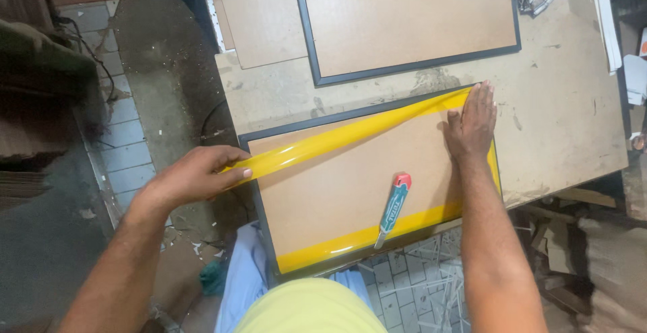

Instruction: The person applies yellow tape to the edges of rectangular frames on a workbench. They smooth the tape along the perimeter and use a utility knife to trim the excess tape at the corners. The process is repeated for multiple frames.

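Near edge of frame: a strip of yellow tape already lay flat along the near rim of the black picture frame, whose brown backing board faced up.
Right edge of frame: a short yellow band was also down along the right rim, partly hidden by the forearm.
Knife: a teal and red utility knife rested loose on the backing board, its tip lying over the near strip; neither hand touched it.
Left hand: the left hand pinched the free end of the stretched yellow tape between thumb and fingers, just past the frame's left rim and off the bench edge.
Right hand: the right hand lay flat, fingers extended, grasping nothing, pressing the tape's other end down at the far right corner.
Stretched tape: it ran taut and slanted between the hands, lifted above the far rim, not yet laid.
Progress, judged: near side and right side looked taped; the far side was in hand; the left rim showed bare black.
Edges: the frame overhung the near edge of the workbench; its left rim sat close to the bench's left edge.
Open room: bare bench lay right of the frame and in a narrow band beyond it.
Further back: a second black frame lay backing-up, apart from the first, beside a loose brown board.
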